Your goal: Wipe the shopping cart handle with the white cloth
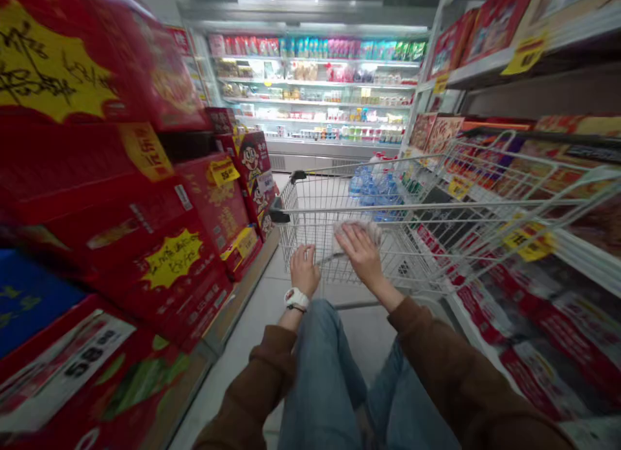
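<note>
Left hand (305, 270): you have it curled over the cart handle (330, 258), fingers bent around the bar, so it looks clenched on it.

Right hand (361, 255): it lies palm down on a crumpled pale bag (356, 231) at the near end of the cart, and you cannot tell whether it is gripping the bag or only resting there.

Shopping cart (310, 238): this wire cart stretches forward from both hands, with its near end right under them.

Water bottles (373, 190): these blue-tinted bottles stand inside the cart, just beyond your right hand.

Wrist: a white watch (295, 299) sits just behind your left hand.

Arms and legs: brown sleeves (431, 346) run back from both hands, and blue jeans (320, 379) show below them.

Left of your hands: red boxes (189, 224) are stacked high beside the cart, with yellow price tags (172, 259) on them.

Right of your hands: store shelves (514, 68) hold red packages (528, 308).

Ahead of your hands: a lit refrigerated case (310, 94) stands well beyond the cart.

Below your hands: pale floor tiles (247, 333) run along the stacked boxes.
</note>
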Demonstrator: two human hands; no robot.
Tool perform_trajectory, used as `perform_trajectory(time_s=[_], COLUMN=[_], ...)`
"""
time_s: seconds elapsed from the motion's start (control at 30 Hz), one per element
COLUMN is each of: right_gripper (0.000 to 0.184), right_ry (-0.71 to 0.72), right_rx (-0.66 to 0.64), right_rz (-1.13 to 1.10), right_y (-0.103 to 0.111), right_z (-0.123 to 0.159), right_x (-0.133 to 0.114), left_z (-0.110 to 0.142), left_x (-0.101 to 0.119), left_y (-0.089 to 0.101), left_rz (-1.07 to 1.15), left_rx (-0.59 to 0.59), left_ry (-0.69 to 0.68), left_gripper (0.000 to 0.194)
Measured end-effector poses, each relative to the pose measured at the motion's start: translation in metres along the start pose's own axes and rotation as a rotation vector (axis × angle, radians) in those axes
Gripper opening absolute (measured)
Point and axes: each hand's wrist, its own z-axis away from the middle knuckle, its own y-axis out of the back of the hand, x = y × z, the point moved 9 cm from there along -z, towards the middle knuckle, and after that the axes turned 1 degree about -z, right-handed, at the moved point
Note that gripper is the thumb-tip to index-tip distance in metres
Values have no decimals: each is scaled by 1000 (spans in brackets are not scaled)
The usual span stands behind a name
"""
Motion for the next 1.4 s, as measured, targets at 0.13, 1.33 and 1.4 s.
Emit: perform_trajectory(time_s=[0.13,1.33,1.4], right_gripper=[46,60,60], right_ry=[22,-106,-95], right_rx=[-71,-136,-125], right_rz=[-60,-132,-121], right_y=[-16,-17,-15], right_z=[29,-1,-6], right_x=[-21,-42,-42], left_z=[0,2,9], left_x=[1,0,1], left_y=[-2,7,8], left_rz=[2,117,102], left_rx=[7,-125,-123], left_ry=[-10,-107,-126], left_gripper=[59,69,71])
